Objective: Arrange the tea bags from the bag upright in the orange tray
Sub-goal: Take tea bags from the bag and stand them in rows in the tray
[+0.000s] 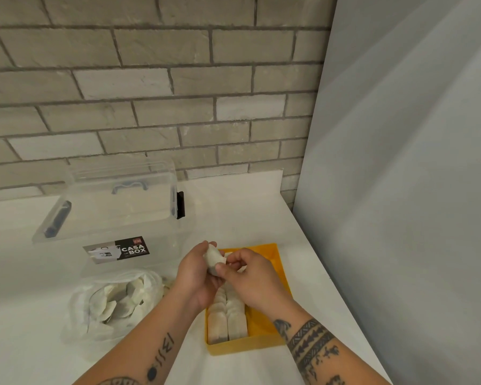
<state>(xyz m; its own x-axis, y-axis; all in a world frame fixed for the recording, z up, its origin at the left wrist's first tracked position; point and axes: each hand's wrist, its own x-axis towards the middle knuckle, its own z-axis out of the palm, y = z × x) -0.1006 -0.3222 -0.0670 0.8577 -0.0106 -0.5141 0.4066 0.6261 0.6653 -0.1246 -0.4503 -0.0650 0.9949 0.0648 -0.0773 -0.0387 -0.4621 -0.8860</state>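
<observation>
**Tea bag held over the tray's far end**

Head view: the left hand (pixel 197 276) cups a tea bag (pixel 213 258) and the right hand (pixel 250 276) pinches its near edge. Both are above the orange tray (pixel 261 323), whose long axis runs away from the person. Upright rows (pixel 228 315) fill its near left, and the right strip is bare. The plastic bag (pixel 114 301) lies to the left, nearer the left hand.

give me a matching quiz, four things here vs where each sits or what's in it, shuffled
1 orange tray
2 plastic bag
3 clear storage box
4 single tea bag

a by the brick wall
b between left hand and right hand
c upright tea bags inside
d loose tea bags inside

Pairs: 1-c, 2-d, 3-a, 4-b
</observation>
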